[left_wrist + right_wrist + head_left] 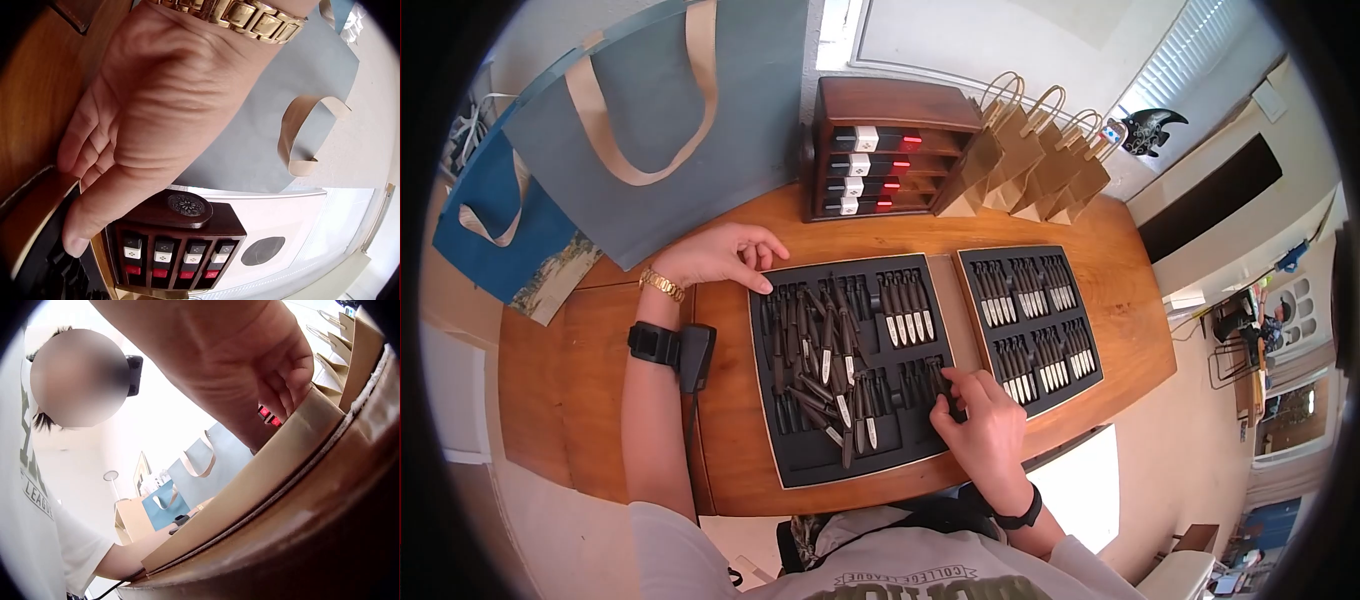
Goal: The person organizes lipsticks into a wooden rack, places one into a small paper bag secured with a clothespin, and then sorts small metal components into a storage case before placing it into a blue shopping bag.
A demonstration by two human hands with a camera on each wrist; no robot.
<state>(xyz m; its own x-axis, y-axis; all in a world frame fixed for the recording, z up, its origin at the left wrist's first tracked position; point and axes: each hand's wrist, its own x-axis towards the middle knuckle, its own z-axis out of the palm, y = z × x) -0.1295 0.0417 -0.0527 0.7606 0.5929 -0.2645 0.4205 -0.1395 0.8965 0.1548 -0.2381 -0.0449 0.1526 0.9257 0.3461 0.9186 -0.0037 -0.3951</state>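
Observation:
A black tray with a pale rim lies in front of the body in the head view. Across its left part is a loose heap of slim pieces with dark brown handles and flat silvery tips. Several more stand in a neat row at its upper right. My left hand rests at the far left corner, thumb over the rim. At the lower right section, my right hand pinches a dark-handled piece between thumb and index finger; its tip is hidden by the hand.
A second black tray on the right holds sorted rows of such pieces. Behind stand a dark wooden rack with red, white and black boxes, brown paper bags and large blue-grey gift bags. The wooden table has a rounded right end.

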